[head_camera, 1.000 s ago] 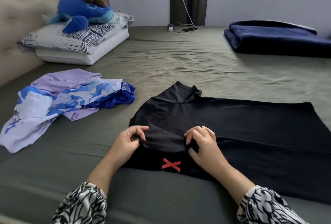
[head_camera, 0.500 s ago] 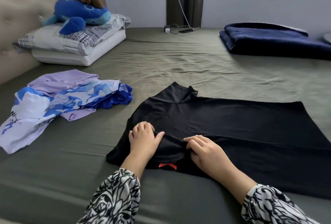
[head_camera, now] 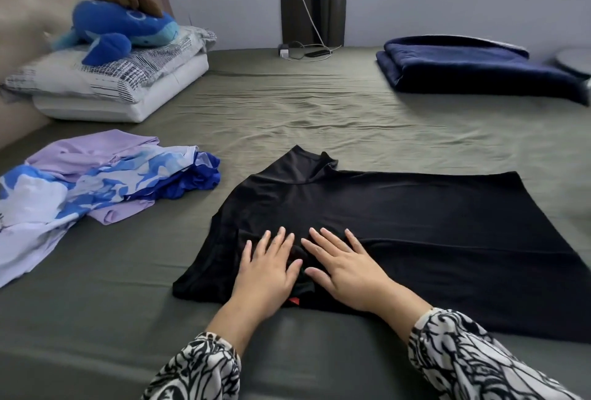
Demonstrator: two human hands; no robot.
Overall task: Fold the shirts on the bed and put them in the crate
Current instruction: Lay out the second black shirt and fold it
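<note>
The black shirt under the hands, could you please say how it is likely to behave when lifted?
The black shirt will probably flop and sag, since it lies limp with soft creases. Its faint sheen suggests smooth cloth that may slide on the bed sheet. It looks thin, so likely light; the left hand and right hand flatten it easily.

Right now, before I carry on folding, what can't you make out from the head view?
- Crate: not in the head view at all.
- Red mark on the black shirt: mostly covered by folded cloth between the left hand and right hand.
- Black shirt: its right part is cut off by the frame edge.
- Shirt pile: cut off at the left edge; garments overlap, so the count is unclear.
- Grey object past the blanket: cut off, unidentifiable.
</note>
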